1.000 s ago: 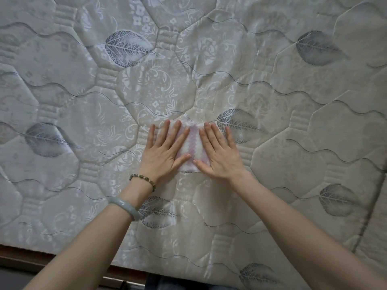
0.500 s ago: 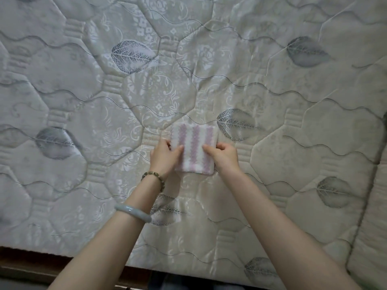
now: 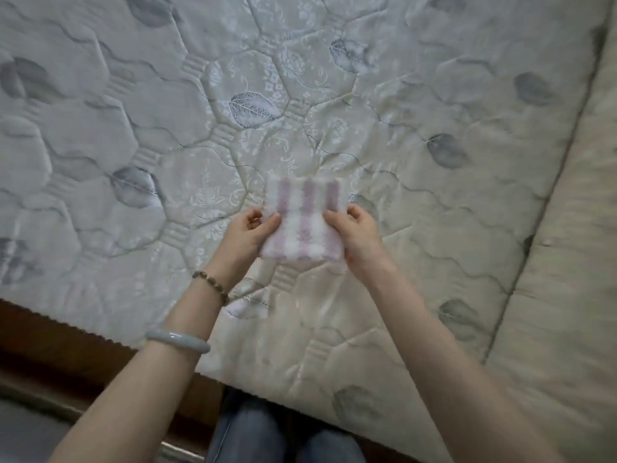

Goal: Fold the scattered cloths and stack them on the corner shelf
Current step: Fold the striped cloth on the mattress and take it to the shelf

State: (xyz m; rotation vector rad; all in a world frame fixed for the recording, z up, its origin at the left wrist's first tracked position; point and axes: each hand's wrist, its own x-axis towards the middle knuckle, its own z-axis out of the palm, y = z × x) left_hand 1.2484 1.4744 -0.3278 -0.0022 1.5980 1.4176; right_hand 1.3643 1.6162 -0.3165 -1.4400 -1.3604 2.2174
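A small folded cloth [image 3: 303, 219], white with pink stripes, is held a little above the quilted mattress [image 3: 200, 135]. My left hand [image 3: 248, 231] pinches its left edge, thumb on top. My right hand [image 3: 357, 233] grips its right edge the same way. The cloth is a compact square with stripes running away from me. No shelf and no other cloths are in view.
The mattress has a pale leaf-patterned quilted cover and fills most of the view. Its right edge [image 3: 547, 208] drops to a side panel. A dark wooden bed frame [image 3: 60, 342] runs along the near left. My jeans-clad legs [image 3: 283, 436] are at the bottom.
Both hands went from pressing the cloth flat on the mattress to gripping its side edges and lifting it. The view has shifted back and to the right.
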